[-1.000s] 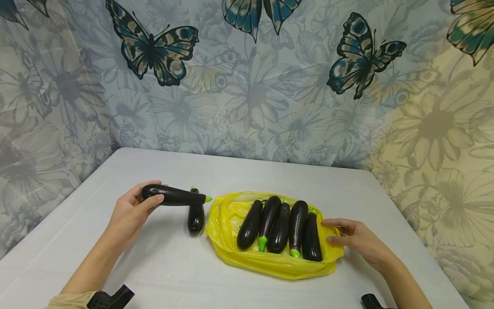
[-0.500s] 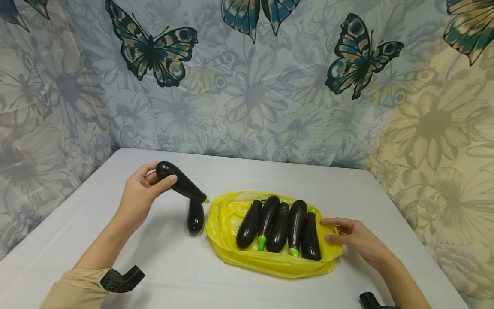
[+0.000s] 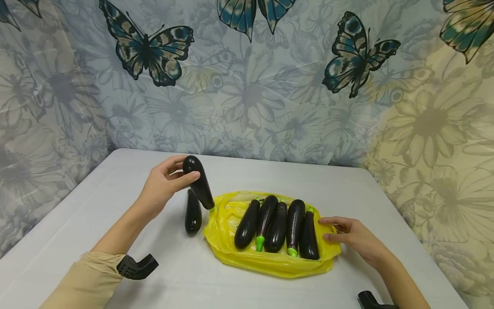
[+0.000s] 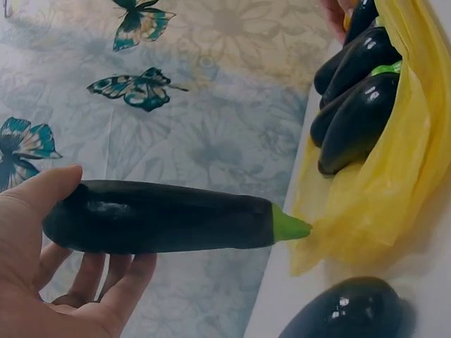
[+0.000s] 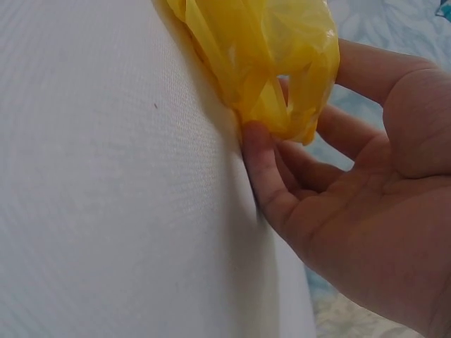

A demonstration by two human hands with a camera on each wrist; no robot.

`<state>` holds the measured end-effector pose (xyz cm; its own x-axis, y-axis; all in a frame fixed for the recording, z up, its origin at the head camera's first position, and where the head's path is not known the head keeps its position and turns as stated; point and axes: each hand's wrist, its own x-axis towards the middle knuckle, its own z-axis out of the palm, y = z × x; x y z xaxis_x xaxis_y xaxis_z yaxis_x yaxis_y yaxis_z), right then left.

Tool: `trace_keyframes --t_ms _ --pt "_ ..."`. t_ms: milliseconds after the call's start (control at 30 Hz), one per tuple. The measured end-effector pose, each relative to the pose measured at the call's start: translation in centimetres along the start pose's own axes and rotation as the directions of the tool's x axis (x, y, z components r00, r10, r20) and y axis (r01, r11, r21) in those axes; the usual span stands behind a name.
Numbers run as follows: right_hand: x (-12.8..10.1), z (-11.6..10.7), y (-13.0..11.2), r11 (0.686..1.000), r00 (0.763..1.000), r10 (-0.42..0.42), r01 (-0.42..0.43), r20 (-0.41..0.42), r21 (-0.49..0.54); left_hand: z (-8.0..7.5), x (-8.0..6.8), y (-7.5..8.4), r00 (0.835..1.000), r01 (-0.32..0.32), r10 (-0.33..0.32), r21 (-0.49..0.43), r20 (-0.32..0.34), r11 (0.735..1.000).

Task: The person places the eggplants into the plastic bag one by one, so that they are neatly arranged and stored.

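Observation:
My left hand (image 3: 164,184) grips a dark, glossy eggplant (image 3: 200,182) by its thick end. It tilts down to the right, its green stem overlapping the left edge of a yellow plastic bag (image 3: 270,268) in the head view. In the left wrist view the held eggplant (image 4: 162,217) lies across the palm side, thumb above and fingers below. Another eggplant (image 3: 193,216) rests on the white table just left of the bag. Several eggplants (image 3: 275,227) lie side by side in the opened bag. At its right end, my right hand (image 3: 356,240) holds the bag's edge (image 5: 282,70) between thumb and fingers.
The white table (image 3: 127,193) backs onto a wall hanging (image 3: 251,94) printed with butterflies and flowers. A black wrist mount (image 3: 137,267) sits on the left forearm at the beige sleeve (image 3: 92,274); another black mount (image 3: 372,299) shows by the right forearm.
My left hand has lifted the eggplant and carried it right, turning it from nearly level to steeply stem-down. The right hand stays at the bag's edge.

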<state>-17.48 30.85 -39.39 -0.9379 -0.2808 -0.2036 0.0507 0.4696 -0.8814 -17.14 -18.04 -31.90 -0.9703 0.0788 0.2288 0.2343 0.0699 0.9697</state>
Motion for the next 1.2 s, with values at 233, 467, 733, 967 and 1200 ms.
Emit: trace_keyframes --t_ms 233,467,733,967,1200 --pt "0.0 0.0 0.1 1.0 1.0 0.0 0.0 0.0 0.018 2.1 1.5 0.2 0.999 0.034 -0.033 -0.028 0.044 0.999" --pt "0.0 -0.1 -0.2 1.0 1.0 -0.01 0.01 0.001 0.019 4.8 2.6 -0.7 0.988 0.126 -0.131 0.067 0.079 0.99" --pt "0.0 0.0 -0.2 1.0 1.0 -0.01 0.01 0.003 0.022 7.5 3.3 -2.7 0.962 0.238 -0.254 0.151 0.098 0.959" --pt "0.0 0.0 -0.2 1.0 1.0 -0.01 0.01 -0.001 0.011 9.2 3.2 -3.9 0.957 0.244 -0.279 0.301 0.079 0.922" --pt "-0.1 -0.1 -0.2 1.0 1.0 -0.017 0.017 0.0 0.006 10.0 2.8 -4.9 0.959 0.21 -0.261 0.343 0.111 0.916"
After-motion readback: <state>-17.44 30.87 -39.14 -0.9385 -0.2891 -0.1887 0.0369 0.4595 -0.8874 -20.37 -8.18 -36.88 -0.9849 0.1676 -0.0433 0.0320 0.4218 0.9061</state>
